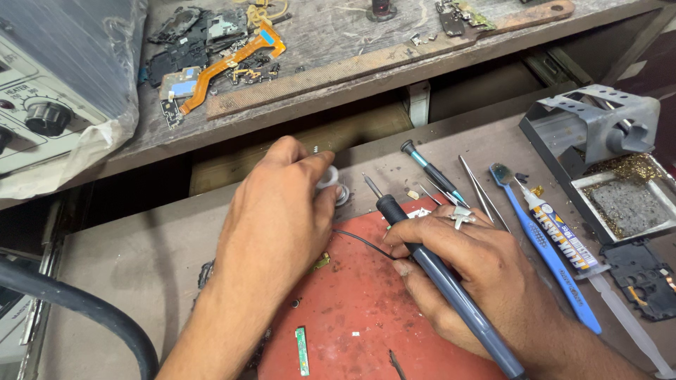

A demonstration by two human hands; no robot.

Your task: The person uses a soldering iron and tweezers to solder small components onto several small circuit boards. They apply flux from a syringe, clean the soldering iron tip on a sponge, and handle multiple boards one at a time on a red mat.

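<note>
Bare forearms, no sleeves; silver ring (461, 217) on right hand (458, 271).

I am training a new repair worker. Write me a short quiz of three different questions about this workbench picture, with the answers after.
1. True or false: the right hand holds a soldering iron with its tip pointing away from the person.
2. Multiple choice: the red mat lies under A) only the left hand, B) both hands, C) neither hand.
3. Fill in: the left hand pinches a small ____ spool-like object.

Key
1. True.
2. B; the mat spreads beneath both hands.
3. White. Nearby to the right lie a blue toothbrush, tweezers and a glue tube.
</note>
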